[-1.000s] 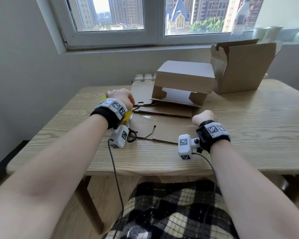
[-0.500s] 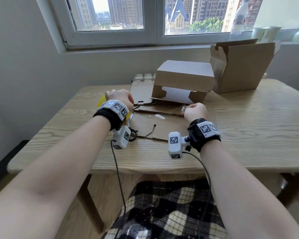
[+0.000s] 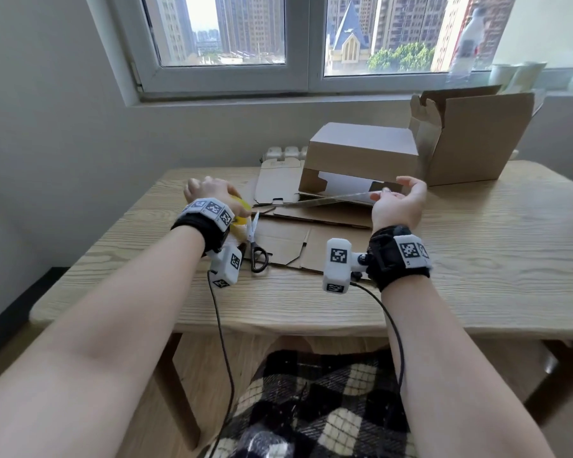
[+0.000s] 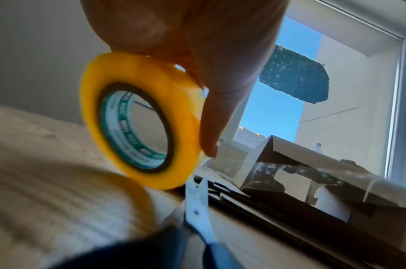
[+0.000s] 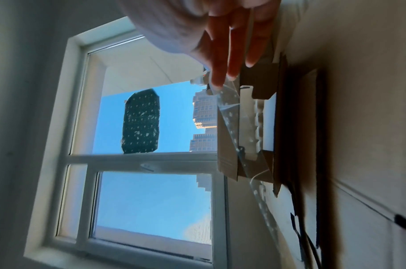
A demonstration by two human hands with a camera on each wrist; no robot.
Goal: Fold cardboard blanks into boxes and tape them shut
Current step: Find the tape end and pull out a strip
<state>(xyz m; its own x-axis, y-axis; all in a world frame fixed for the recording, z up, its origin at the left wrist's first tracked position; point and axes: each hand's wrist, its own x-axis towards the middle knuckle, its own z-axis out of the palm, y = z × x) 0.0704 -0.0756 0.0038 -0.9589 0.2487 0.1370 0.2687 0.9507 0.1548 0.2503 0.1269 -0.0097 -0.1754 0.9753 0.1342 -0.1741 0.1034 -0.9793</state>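
Observation:
My left hand (image 3: 212, 193) grips a yellow tape roll (image 3: 239, 210) just above the table's left side; in the left wrist view the fingers curl over the roll (image 4: 139, 127). A clear tape strip (image 3: 328, 198) runs taut from the roll to my right hand (image 3: 391, 190), which pinches its free end, palm up. The strip (image 5: 229, 112) hangs from those fingertips (image 5: 218, 80) in the right wrist view. It spans in front of a folded cardboard box (image 3: 361, 153), which sits on flat cardboard blanks (image 3: 311, 239).
Scissors (image 3: 253, 246) lie shut on the blanks below my left wrist, blades pointing away. A larger open carton (image 3: 470, 133) stands at the back right. The wooden table (image 3: 493, 259) has bare surface on the right. A window and sill with cups are behind.
My right hand has moved up and to the right, away from the roll, drawing out a long strip of tape. My left hand has lifted the roll slightly, uncovering the scissors.

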